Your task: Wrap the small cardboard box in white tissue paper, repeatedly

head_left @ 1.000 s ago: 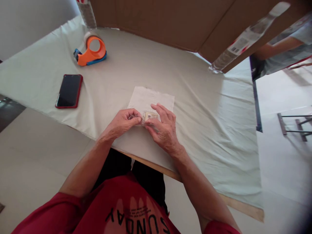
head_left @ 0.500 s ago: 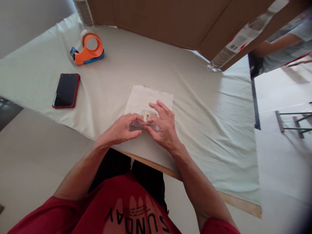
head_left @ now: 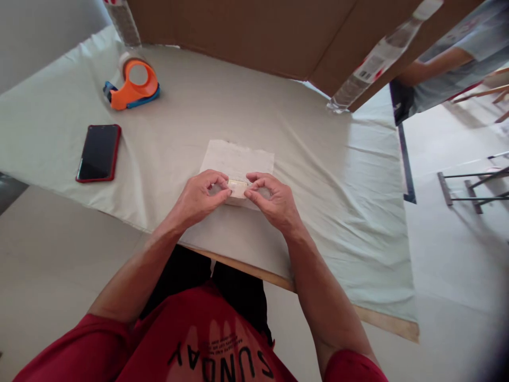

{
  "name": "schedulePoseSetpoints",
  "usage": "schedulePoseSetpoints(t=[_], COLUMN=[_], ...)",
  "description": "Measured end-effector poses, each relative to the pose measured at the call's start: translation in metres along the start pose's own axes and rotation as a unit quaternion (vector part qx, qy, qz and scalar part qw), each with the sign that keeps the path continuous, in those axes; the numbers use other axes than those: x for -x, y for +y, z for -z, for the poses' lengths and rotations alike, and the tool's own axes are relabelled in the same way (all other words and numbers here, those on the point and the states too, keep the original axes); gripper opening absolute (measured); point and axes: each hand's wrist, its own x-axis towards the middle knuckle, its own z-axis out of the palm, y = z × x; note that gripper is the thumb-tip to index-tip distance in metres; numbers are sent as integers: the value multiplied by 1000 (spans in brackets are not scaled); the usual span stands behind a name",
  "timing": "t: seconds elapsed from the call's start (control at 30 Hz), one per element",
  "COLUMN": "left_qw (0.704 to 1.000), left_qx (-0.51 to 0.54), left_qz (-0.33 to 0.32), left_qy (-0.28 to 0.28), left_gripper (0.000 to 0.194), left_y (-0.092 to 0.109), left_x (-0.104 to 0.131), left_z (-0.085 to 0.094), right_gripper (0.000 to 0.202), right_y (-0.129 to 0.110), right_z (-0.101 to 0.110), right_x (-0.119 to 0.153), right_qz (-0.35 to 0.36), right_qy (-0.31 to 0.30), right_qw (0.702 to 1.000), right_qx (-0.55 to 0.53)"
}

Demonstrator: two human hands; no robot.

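A small box (head_left: 237,182) lies near the front part of a white sheet (head_left: 238,159), with the sheet's near edge folded up over most of it; only a thin yellowish strip of the box shows. My left hand (head_left: 204,196) pinches the fold at the box's left end, thumb and index finger together. At the right end, my right hand (head_left: 274,199) pinches the same fold between thumb and index finger. The sheet lies flat on the cloth behind both hands.
A pale cloth covers the table (head_left: 318,212). A phone (head_left: 98,153) and an orange tape dispenser (head_left: 137,87) lie at the left. A large cardboard box (head_left: 238,37) stands at the back. Another person's arm (head_left: 441,66) shows at the upper right.
The sheet's near edge now covers the box, whose printed label showed before. My right hand has moved to the box's right end, its fingers drawn in. The whole view has shifted slightly.
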Motion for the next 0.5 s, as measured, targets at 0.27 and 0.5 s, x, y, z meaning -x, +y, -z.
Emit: schedulePoseSetpoints(t=[0.27,0.5], left_qw=[994,991], left_qx=[96,120], left_qz=[54,50], left_qy=[16,16], left_gripper=[15,15], left_y=[-9,-10], left_x=[-7,-2], left_z=[-15,-15], right_gripper=[20,19], right_y=[2,-1], right_z=[-12,-13], right_x=[-4,1], right_qz=[-94,-97], right_qy=[-3,3], right_qw=[990,990], right_qx=[-105,-100])
